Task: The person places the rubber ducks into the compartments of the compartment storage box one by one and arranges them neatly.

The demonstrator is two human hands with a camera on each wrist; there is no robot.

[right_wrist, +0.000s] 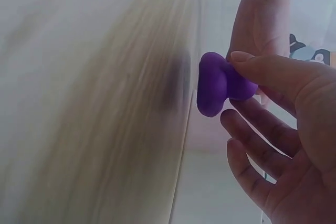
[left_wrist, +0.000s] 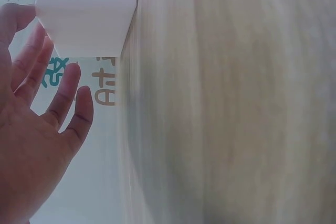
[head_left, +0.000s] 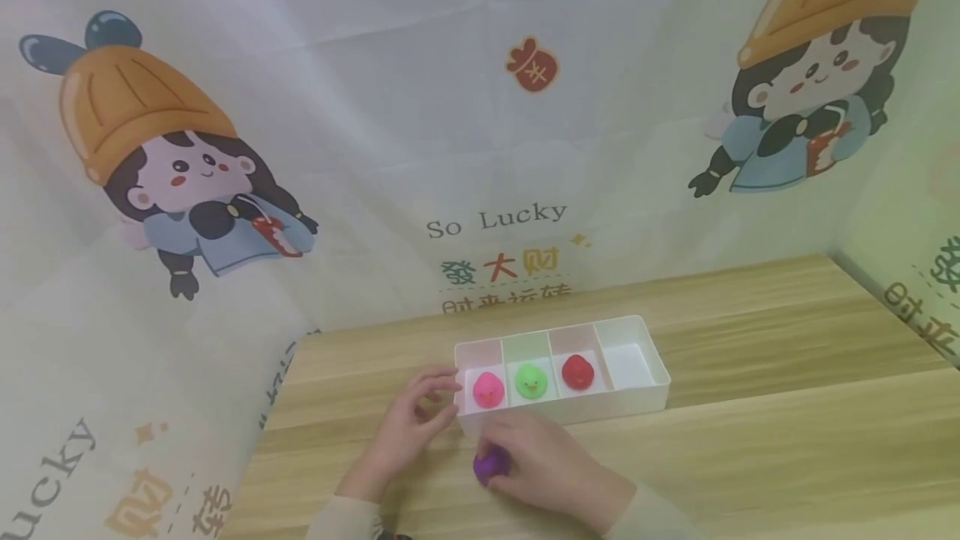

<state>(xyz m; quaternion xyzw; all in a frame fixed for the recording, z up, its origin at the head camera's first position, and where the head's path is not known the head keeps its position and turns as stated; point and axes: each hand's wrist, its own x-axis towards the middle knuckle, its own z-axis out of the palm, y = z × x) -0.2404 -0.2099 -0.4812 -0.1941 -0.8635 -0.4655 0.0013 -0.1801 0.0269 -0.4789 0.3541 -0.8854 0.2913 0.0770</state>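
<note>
My right hand [head_left: 551,461] pinches a purple rubber duck [right_wrist: 212,85] between thumb and fingers, just in front of the white divided box [head_left: 630,398]. In the right wrist view the duck hangs a little off the tabletop, with its shadow beside it. My left hand [head_left: 408,419] is at the box's left end, fingers spread and lightly bent, with thumb and fingertips at the wall and rim. A pink duck [head_left: 488,390], a green duck [head_left: 531,382] and a red duck [head_left: 578,372] sit in separate compartments, left to right. The rightmost compartment holds nothing.
A wood-grain table [head_left: 787,440] carries the box. Behind it and at both sides hangs a pale printed cloth [head_left: 390,123] with cartoon figures and lettering. A small dark item [head_left: 393,535] shows by the left sleeve at the bottom edge.
</note>
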